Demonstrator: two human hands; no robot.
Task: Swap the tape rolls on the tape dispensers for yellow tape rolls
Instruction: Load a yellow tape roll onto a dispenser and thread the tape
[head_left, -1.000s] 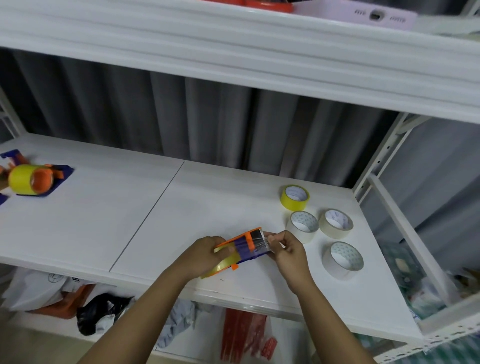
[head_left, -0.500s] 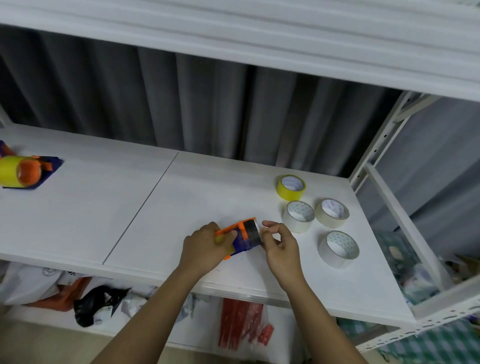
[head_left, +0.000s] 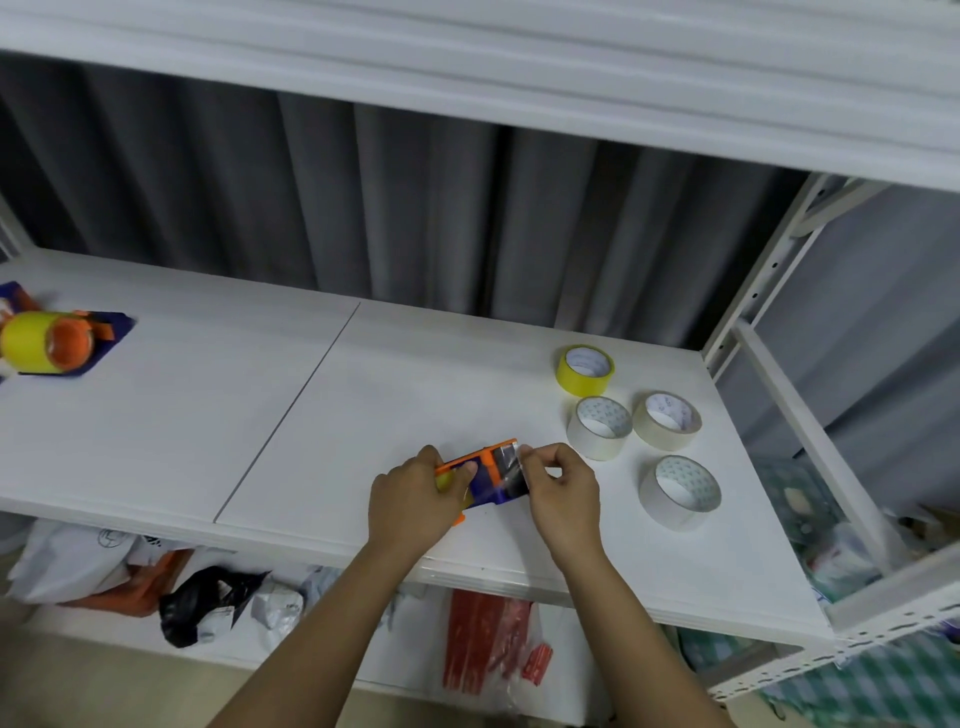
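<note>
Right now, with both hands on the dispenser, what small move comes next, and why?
Probably draw the tape end forward over the blade. The left hand grips the dispenser around its yellow roll, and the right hand pinches at the front edge, so threading looks unfinished.

I'm at a white metal rack, looking down at its middle shelf, two white boards butted together with a thin seam between them. Another white shelf sits right overhead. Behind it hangs a grey pleated curtain. A perforated white upright stands on my right. On the lower shelf are plastic bags and a red packet. Light is soft and even.
</note>
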